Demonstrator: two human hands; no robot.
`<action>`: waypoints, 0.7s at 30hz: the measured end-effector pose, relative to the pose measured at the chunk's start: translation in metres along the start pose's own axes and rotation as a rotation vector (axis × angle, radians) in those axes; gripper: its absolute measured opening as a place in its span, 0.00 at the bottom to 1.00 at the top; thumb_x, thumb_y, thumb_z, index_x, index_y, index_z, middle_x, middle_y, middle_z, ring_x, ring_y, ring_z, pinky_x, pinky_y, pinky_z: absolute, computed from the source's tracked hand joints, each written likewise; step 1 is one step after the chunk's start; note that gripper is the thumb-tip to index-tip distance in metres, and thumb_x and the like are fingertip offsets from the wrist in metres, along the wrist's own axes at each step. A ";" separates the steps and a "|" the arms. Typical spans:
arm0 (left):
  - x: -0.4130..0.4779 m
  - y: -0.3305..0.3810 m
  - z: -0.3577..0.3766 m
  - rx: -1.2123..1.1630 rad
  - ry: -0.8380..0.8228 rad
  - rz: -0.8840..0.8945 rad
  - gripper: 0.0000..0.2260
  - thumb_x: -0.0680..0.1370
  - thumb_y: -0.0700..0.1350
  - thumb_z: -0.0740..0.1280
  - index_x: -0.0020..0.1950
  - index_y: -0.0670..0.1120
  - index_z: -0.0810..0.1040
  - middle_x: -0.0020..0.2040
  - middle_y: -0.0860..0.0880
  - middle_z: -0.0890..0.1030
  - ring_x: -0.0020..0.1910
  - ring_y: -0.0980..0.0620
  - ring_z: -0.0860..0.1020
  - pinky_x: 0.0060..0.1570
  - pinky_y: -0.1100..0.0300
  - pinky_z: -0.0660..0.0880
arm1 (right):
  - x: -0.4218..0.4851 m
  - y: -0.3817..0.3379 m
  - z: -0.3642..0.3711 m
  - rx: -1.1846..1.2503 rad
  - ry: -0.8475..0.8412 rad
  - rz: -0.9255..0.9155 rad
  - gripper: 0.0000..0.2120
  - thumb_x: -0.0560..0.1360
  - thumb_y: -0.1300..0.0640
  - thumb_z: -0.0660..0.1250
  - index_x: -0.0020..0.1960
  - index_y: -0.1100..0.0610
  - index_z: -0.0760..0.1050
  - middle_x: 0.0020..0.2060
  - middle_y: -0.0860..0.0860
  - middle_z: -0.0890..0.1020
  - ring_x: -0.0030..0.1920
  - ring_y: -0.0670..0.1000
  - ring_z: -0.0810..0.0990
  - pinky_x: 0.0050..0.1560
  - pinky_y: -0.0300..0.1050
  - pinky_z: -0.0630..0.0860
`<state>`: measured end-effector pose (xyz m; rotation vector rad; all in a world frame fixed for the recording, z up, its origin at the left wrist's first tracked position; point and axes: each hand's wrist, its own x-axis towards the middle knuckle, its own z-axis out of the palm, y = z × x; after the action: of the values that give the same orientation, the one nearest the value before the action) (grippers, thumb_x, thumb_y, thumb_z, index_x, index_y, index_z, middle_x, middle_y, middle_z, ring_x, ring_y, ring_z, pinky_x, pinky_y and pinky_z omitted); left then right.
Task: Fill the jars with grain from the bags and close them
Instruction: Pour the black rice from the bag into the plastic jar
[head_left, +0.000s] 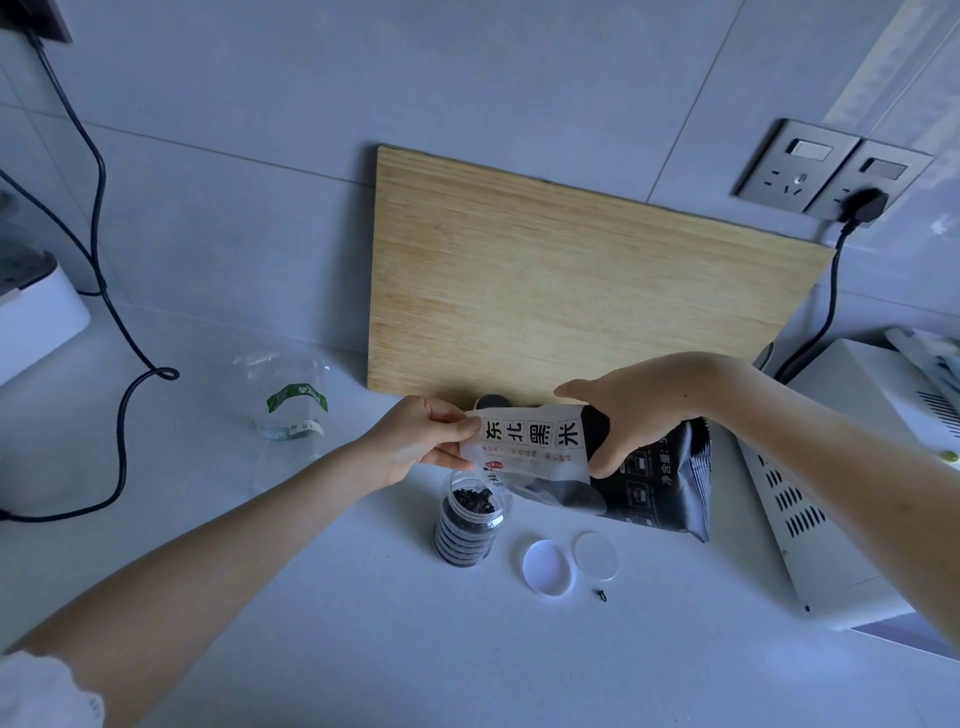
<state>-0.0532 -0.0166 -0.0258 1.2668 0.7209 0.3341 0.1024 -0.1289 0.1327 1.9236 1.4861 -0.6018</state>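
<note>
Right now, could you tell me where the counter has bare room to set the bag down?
Bare counter in front of the jar and between the jar and the empty clear bag. Crowded: the two lids right of the jar, then the white appliance.

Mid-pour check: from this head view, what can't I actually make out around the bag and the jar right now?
- Bag mouth: head view, hidden behind the bag's own folded front and the left hand; any grain flow unseen.
- Dark round object at the cutting board base: mostly hidden by the bag.
- Right hand fingers: partly behind the bag.
- Small dark item near the lids: too small to identify.
- Jar fill level: rim partly covered by the bag.
</note>
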 end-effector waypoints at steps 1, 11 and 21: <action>0.000 0.000 0.000 0.001 0.002 -0.001 0.04 0.75 0.39 0.67 0.46 0.39 0.80 0.44 0.42 0.83 0.38 0.51 0.82 0.38 0.59 0.81 | 0.000 0.000 0.000 -0.002 0.000 -0.001 0.40 0.70 0.45 0.71 0.75 0.48 0.53 0.59 0.50 0.75 0.52 0.54 0.75 0.51 0.46 0.74; -0.002 -0.001 0.000 -0.001 0.009 -0.004 0.04 0.75 0.39 0.67 0.43 0.41 0.80 0.40 0.45 0.83 0.35 0.53 0.82 0.38 0.58 0.82 | 0.001 -0.001 0.000 -0.002 -0.006 -0.005 0.40 0.70 0.45 0.71 0.75 0.49 0.52 0.62 0.51 0.74 0.57 0.55 0.75 0.55 0.47 0.74; -0.003 -0.001 -0.001 -0.002 0.024 -0.006 0.04 0.75 0.39 0.67 0.42 0.40 0.80 0.40 0.44 0.83 0.35 0.51 0.82 0.39 0.58 0.82 | 0.003 -0.004 -0.002 -0.030 -0.006 -0.009 0.40 0.69 0.44 0.71 0.74 0.49 0.54 0.62 0.51 0.75 0.57 0.55 0.76 0.56 0.48 0.75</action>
<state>-0.0561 -0.0181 -0.0256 1.2602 0.7439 0.3458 0.0995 -0.1246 0.1316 1.8912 1.4931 -0.5857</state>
